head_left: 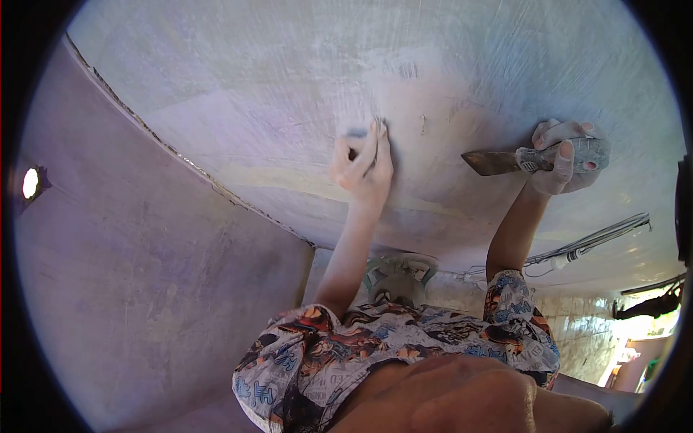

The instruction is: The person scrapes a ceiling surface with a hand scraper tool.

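My left hand [367, 162] is up against the pale plastered surface [289, 108], its fingers bent and pinched, the fingertips right at the plaster. Whatever is in that pinch, if anything, I cannot tell. To the right, my right hand [559, 159] is wrapped round the handle of a putty knife [494, 162]. Its dark, brownish blade points left toward the left hand, close over the surface. Whitish dust coats both hands and the handle. A small mark [423, 124] shows on the plaster between the hands. Streaks and lighter patches run across the surface around them.
A rough, cracked joint [173, 151] separates the plaster from a purplish surface [159, 289] at left, where a lit lamp [30, 182] sits. Loose wires [606, 234] with a white bulb [559, 261] hang below the right hand. Bright daylight enters at far right.
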`<state>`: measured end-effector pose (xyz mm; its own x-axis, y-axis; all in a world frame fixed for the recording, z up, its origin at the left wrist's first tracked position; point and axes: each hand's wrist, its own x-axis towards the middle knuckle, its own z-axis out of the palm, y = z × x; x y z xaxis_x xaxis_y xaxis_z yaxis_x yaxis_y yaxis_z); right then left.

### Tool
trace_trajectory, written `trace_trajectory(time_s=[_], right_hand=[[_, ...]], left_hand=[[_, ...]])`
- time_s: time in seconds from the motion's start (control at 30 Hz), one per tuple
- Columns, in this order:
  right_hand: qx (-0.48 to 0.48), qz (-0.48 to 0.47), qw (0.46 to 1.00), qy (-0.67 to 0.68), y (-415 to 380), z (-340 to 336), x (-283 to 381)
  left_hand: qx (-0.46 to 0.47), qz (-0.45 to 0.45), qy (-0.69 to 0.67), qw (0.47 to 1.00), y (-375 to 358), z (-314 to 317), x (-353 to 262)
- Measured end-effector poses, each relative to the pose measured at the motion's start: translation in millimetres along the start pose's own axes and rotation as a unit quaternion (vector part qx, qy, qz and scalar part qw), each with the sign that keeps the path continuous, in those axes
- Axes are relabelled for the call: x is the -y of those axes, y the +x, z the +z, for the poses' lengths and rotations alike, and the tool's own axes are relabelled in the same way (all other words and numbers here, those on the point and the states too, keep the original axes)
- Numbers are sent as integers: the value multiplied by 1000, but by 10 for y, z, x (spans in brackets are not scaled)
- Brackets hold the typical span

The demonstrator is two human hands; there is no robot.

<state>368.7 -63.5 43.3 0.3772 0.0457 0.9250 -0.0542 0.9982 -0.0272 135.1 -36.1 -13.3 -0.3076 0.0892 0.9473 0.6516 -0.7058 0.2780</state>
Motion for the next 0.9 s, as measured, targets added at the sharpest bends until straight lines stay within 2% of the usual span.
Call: trace_trajectory(time_s=[0.07, 0.17, 0.27, 0.3, 0.37, 0.4, 0.47, 0.53, 0.57, 0.63, 0.7, 0.73, 0.77, 0.83, 0.9], right_hand=[[8, -3, 1000, 5, -24, -38, -6], [-10, -23, 1000, 7, -36, -70, -79], [1, -25, 1000, 18, -44, -106, -81], [1, -23, 999, 25, -38, -99, -76], [4, -17, 999, 34, -33, -104, -49], [18, -11, 999, 24, -11, -109, -41], [36, -1, 999, 14, -1, -95, -26], [-25, -35, 999, -9, -39, -10, -30], [-26, -32, 999, -11, -28, -6, -20], [23, -18, 1000, -1, 22, 5, -14], [11, -16, 1000, 4, 7, 24, 3], [3, -13, 1000, 12, 11, 35, -3], [5, -15, 1000, 10, 2, 49, -9], [-12, -11, 1000, -12, -8, 63, -15], [1, -3, 1000, -11, -12, 59, -30]], left_hand=[[14, 13, 28, 999, -162, -38, 33], [-15, 29, 60, 998, 614, 111, -100], [1, 8, 57, 998, 565, 86, -113], [1, 12, 56, 998, 348, 54, -70], [15, -36, -37, 999, -286, -37, 35], [13, -35, -38, 999, -205, -22, 27], [0, 45, 29, 999, 162, 53, -42], [-26, 46, 19, 998, 656, 214, -140], [-50, 43, 10, 998, 758, 250, -174], [-41, 15, 10, 999, 513, 185, -147], [-2, -3, 0, 1000, -11, 57, -44], [4, -51, -33, 998, -96, 22, -78], [4, -52, -36, 998, -95, 41, -23], [-11, 15, 71, 997, 362, 110, -117], [-45, 2, 37, 998, 796, 271, -129]])
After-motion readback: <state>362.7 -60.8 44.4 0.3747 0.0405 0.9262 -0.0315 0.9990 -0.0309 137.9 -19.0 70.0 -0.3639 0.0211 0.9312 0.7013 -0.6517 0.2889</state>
